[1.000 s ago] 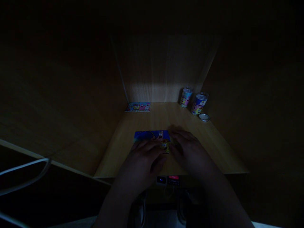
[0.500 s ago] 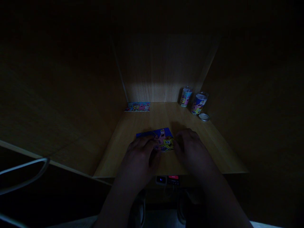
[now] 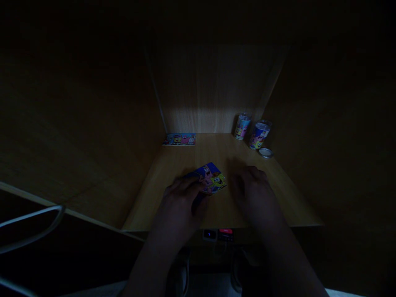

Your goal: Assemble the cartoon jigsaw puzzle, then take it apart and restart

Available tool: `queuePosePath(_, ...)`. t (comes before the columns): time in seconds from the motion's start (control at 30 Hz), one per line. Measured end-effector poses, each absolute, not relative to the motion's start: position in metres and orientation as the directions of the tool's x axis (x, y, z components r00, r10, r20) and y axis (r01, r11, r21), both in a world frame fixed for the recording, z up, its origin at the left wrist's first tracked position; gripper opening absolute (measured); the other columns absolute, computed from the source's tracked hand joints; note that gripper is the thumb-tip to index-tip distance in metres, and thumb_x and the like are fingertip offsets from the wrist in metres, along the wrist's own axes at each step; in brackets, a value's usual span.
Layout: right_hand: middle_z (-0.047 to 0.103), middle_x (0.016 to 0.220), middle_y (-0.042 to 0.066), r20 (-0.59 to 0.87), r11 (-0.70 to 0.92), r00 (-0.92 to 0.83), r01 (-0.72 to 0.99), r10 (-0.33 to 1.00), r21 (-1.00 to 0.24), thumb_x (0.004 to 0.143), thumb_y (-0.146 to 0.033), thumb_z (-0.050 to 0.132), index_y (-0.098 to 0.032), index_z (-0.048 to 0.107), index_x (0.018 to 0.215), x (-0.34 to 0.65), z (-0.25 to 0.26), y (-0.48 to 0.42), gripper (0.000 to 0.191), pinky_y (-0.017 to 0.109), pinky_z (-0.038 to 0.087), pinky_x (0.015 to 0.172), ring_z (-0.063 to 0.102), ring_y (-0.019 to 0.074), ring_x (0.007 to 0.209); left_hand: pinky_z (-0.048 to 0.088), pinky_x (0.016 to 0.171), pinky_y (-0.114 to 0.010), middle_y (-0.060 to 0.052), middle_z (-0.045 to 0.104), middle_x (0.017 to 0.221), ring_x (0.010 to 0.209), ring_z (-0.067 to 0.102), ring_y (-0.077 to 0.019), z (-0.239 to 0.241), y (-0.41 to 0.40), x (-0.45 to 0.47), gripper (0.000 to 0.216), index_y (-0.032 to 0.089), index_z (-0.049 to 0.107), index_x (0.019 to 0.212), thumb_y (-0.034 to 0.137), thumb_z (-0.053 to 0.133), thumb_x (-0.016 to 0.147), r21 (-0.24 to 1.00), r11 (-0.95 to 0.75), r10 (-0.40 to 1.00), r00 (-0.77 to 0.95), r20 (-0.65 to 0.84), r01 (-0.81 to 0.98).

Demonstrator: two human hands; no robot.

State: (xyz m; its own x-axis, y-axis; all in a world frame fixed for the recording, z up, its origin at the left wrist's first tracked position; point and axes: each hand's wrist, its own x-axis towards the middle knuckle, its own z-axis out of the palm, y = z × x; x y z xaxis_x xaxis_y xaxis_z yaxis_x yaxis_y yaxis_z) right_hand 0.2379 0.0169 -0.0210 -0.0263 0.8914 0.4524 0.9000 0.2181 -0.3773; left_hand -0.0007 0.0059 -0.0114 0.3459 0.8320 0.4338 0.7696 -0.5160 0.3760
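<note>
A blue cartoon picture card, with a yellow and a pink figure on it, sits at an angle above the wooden shelf. My left hand grips its left part, fingers over the top and thumb at the near edge. To the right of the card, and apart from it, is my right hand, its fingers bent with a gap between thumb and forefinger. Nothing shows in that hand. The light is dim, and the card's left end is partly hidden under my left fingers.
At the back left of the shelf lies another cartoon picture. Two clear-topped cans with cartoon wraps stand at the back right, beside a round metal lid. Wooden walls enclose both sides. Small lit devices are below the front edge.
My right hand has let go of the card and moved slightly right. In my left hand the card has turned, its right side swinging toward me.
</note>
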Motion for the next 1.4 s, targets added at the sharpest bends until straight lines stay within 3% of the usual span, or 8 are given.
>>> queuePosePath(0.1,0.073,0.123,0.014,0.474,0.420,-0.201,0.805,0.858,-0.419,0.101,-0.023,0.068,-0.021,0.072,0.112,0.234,-0.018,0.016,0.012,0.050,0.055,0.108,0.065,0.0317,0.122,0.057,0.111,-0.058,-0.005,0.075,0.138,0.128,0.069,-0.0303,-0.010,0.007,-0.001,0.018,0.030,0.078,0.118,0.026,0.077,0.100,0.414,-0.549,0.821,0.376,0.430,0.726)
queuePosePath(0.2,0.075,0.125,0.011,0.441,0.498,-0.301,0.742,0.846,-0.449,0.101,-0.021,0.069,-0.023,0.073,0.117,0.232,-0.014,0.016,0.017,0.050,0.057,0.108,0.068,0.0297,0.121,0.057,0.110,-0.057,-0.005,0.076,0.136,0.126,0.070,-0.0300,-0.009,0.008,-0.001,0.016,0.028,0.078,0.116,0.026,0.078,0.100,0.432,-0.558,0.816,0.376,0.439,0.708)
queuePosePath(0.5,0.078,0.118,0.006,0.384,0.489,-0.322,0.708,0.866,-0.510,0.102,-0.019,0.072,-0.024,0.075,0.110,0.234,-0.015,0.018,0.011,0.047,0.060,0.102,0.071,0.0259,0.114,0.059,0.106,-0.058,-0.005,0.080,0.126,0.118,0.073,-0.0301,-0.009,0.008,0.001,0.013,0.027,0.078,0.113,0.023,0.076,0.101,0.429,-0.555,0.817,0.369,0.444,0.713)
queuePosePath(0.67,0.078,0.115,0.005,0.374,0.531,-0.380,0.671,0.846,-0.517,0.098,-0.021,0.079,-0.026,0.077,0.113,0.235,-0.015,0.017,0.017,0.044,0.061,0.098,0.072,0.0244,0.111,0.054,0.115,-0.061,-0.009,0.070,0.148,0.135,0.066,-0.0328,-0.009,0.008,-0.002,0.029,0.027,0.075,0.126,0.031,0.081,0.098,0.415,-0.569,0.807,0.384,0.449,0.710)
queuePosePath(0.77,0.078,0.121,0.006,0.384,0.560,-0.411,0.671,0.827,-0.487,0.094,-0.025,0.084,-0.028,0.075,0.123,0.235,-0.013,0.014,0.030,0.047,0.060,0.102,0.071,0.0267,0.117,0.054,0.116,-0.060,-0.009,0.071,0.147,0.134,0.068,-0.0323,-0.010,0.008,-0.003,0.040,0.028,0.073,0.132,0.034,0.086,0.094,0.429,-0.587,0.798,0.405,0.446,0.686)
queuePosePath(0.87,0.073,0.137,0.010,0.394,0.536,-0.377,0.700,0.838,-0.472,0.093,-0.031,0.085,-0.028,0.073,0.133,0.235,-0.012,0.013,0.041,0.053,0.056,0.111,0.066,0.0305,0.130,0.058,0.111,-0.058,-0.008,0.076,0.137,0.125,0.072,-0.0313,-0.011,0.009,-0.003,0.037,0.028,0.076,0.125,0.033,0.090,0.091,0.450,-0.596,0.795,0.409,0.448,0.665)
queuePosePath(1.1,0.074,0.142,0.009,0.396,0.554,-0.397,0.689,0.828,-0.467,0.096,-0.037,0.083,-0.030,0.072,0.138,0.235,-0.015,0.015,0.044,0.062,0.048,0.122,0.066,0.0304,0.136,0.061,0.106,-0.055,-0.006,0.079,0.129,0.118,0.075,-0.0289,-0.014,0.011,-0.004,0.023,0.027,0.077,0.117,0.023,0.085,0.095,0.492,-0.578,0.810,0.388,0.439,0.651)
queuePosePath(1.4,0.077,0.137,0.009,0.384,0.566,-0.417,0.645,0.824,-0.513,0.096,-0.029,0.082,-0.026,0.075,0.132,0.235,-0.016,0.017,0.037,0.048,0.059,0.111,0.070,0.0265,0.128,0.060,0.110,-0.053,-0.006,0.077,0.134,0.123,0.074,-0.0279,-0.018,0.013,-0.005,0.022,0.027,0.077,0.120,0.019,0.079,0.099,0.505,-0.596,0.799,0.396,0.453,0.624)
